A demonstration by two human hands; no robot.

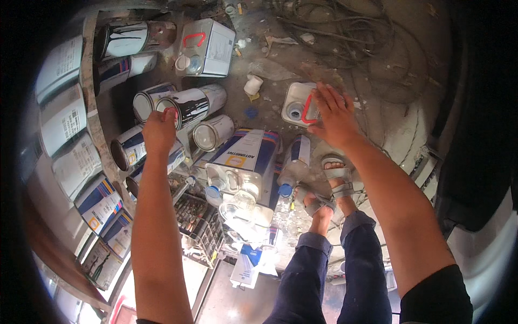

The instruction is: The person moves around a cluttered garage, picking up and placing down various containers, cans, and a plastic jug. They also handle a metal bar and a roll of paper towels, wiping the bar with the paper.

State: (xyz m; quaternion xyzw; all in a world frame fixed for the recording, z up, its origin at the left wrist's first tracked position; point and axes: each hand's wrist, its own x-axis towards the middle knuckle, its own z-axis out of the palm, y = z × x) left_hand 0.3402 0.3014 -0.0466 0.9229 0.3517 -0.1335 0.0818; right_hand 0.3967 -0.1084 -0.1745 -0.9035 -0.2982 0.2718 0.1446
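Observation:
My left hand (159,131) is shut on a small red object (173,115), perhaps a cap. It is held in front of round paint tins (187,107) on the left; the fingers hide part of it. On the floor at the right stands a metal can (292,91) with a red handle (308,111) and an uncapped spout (295,110). Over the can's right side spreads my right hand (336,115), fingers apart, at the handle. Whether it touches the handle cannot be told. A plastic bottle with a blue cap (285,190) lies below the can.
Large "Automotive" cans (247,156) stand close in the middle, beside a wire crate (200,227). Another red-handled can (216,50) is at the top. Shelves of tins (68,121) line the left. A white cup (253,85) and a coiled hose (348,36) lie on the floor.

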